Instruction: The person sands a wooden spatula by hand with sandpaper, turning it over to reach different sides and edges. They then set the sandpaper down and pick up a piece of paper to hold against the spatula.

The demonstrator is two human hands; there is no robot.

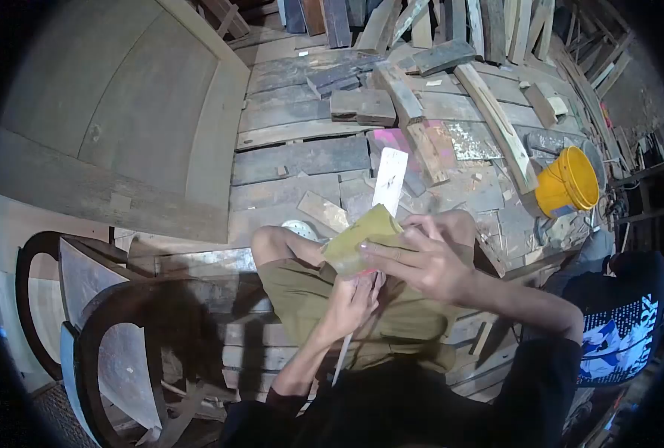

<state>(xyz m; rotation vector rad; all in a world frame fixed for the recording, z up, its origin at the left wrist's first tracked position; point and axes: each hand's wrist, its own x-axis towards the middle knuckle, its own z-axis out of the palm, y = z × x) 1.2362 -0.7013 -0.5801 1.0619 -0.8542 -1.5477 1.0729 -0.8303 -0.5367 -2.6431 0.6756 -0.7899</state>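
Observation:
A yellow-green sheet (358, 237), which looks like sandpaper, is held over my lap between my two hands. My left hand (353, 305) is closed on its lower edge, with a bit of pink-red showing at the fingertips. Across the sheet's right side lie the fingers of my right hand (425, 263), gripping it; part of this grip is hidden. Beyond the sheet sticks up a flat white strip (390, 179) with dark marks, its lower end covered. A thin pale rod or cord (342, 360) runs down below my left hand.
Loose wood blocks (363, 107) and a long plank (496, 123) lie on the board floor ahead. A yellow bucket (569, 183) is at right, near a person's dark shirt (623, 321). At left are a wooden panel (153, 112) and a curved dark frame (85, 358).

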